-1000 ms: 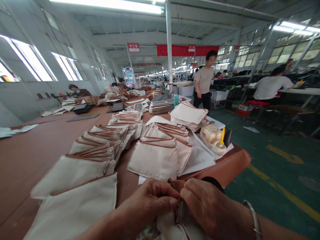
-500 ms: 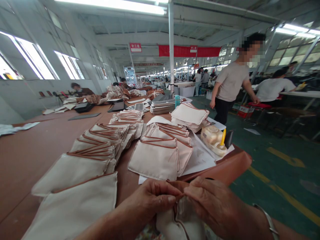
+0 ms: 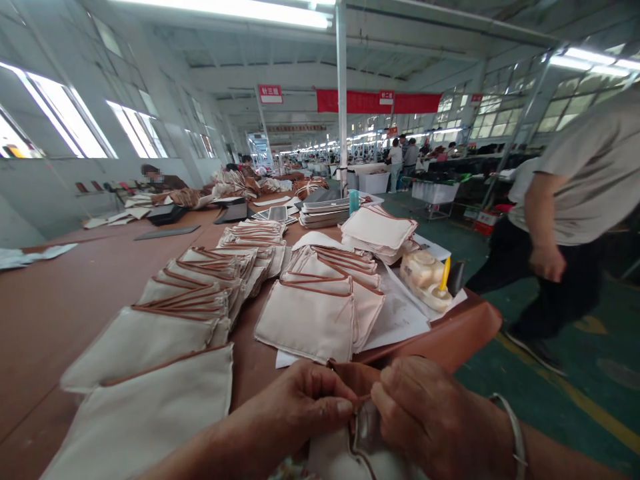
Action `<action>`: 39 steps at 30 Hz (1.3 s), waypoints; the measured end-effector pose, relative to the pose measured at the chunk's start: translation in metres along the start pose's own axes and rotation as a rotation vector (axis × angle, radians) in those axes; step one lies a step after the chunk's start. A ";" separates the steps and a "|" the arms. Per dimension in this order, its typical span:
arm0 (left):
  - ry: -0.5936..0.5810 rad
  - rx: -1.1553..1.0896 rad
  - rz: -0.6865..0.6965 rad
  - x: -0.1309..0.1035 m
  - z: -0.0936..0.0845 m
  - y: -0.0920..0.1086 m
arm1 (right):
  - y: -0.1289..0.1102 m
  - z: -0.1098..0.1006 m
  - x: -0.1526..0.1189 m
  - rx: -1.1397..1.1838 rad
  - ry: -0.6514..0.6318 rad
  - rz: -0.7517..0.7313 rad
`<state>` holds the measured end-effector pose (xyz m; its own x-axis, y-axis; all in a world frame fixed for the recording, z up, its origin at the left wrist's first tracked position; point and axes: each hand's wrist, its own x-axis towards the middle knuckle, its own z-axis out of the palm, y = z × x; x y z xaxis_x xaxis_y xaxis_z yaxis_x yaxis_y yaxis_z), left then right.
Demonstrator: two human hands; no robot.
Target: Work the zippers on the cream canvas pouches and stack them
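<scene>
At the bottom centre, a cream fabric piece with brown trim (image 3: 334, 452) is held between my two hands, close to the table's front edge. My left hand (image 3: 313, 403) pinches its brown edge between thumb and forefinger. Just to the right, my right hand (image 3: 433, 410), with a bangle on the wrist, is closed on the same piece; its fingertips are partly hidden. Beyond my hands lies a fanned stack of cream panels with brown edging (image 3: 305, 320). A longer row of similar panels (image 3: 160, 407) stretches along the left.
A brown-covered table (image 3: 100, 287) carries the stacks. Near its right corner stands a clear plastic container (image 3: 423, 273) with a yellow-tipped nozzle (image 3: 445, 273), on white paper (image 3: 395, 313). A person in a grey shirt (image 3: 585, 167) walks close by on the right.
The walking person has come much nearer and further right. My right hand has shifted slightly, opening a small gap from my left fingertips. The stacks stay put.
</scene>
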<state>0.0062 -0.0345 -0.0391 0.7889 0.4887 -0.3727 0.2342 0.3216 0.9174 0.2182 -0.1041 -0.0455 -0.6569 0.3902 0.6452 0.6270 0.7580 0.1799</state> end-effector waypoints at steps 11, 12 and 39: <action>-0.145 0.191 0.332 -0.006 0.005 0.028 | 0.005 -0.007 -0.001 0.692 0.058 0.563; -0.142 0.224 0.325 -0.007 0.006 0.030 | 0.009 -0.007 0.004 0.800 -0.023 0.582; 0.493 0.676 0.515 -0.002 0.005 0.054 | 0.023 -0.035 0.051 0.928 -0.216 0.774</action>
<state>0.0202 -0.0222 0.0115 0.5964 0.7719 0.2201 0.3250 -0.4829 0.8131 0.2137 -0.0845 0.0176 -0.3551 0.9143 0.1946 0.4044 0.3380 -0.8499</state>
